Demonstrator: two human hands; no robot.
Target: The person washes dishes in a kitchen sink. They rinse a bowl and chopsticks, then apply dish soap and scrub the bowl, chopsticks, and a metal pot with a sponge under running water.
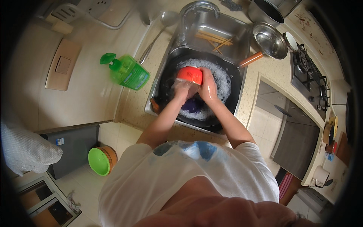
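Both hands are on a red bowl (189, 73) above soapy water in a large black wok (167, 62) set in the steel sink. My right hand (209, 85) wraps the bowl's right side, fingers along its wall. At the bowl's lower left edge is my left hand (181, 88), blurred and wet, with its fingertips hidden. The bowl is tilted, with its outer wall facing me. White suds (222, 82) ring the water. A dark purple object (191, 105) lies in the water below my wrists; its kind is unclear.
A faucet (183, 31) arches over the sink's far basin (204, 22), where several wooden chopsticks (214, 38) lie. Green dish soap (130, 72) and a ladle (153, 42) sit left. A steel pan (269, 39) with a wooden handle, a pot (265, 12) and a gas stove (307, 68) stand right.
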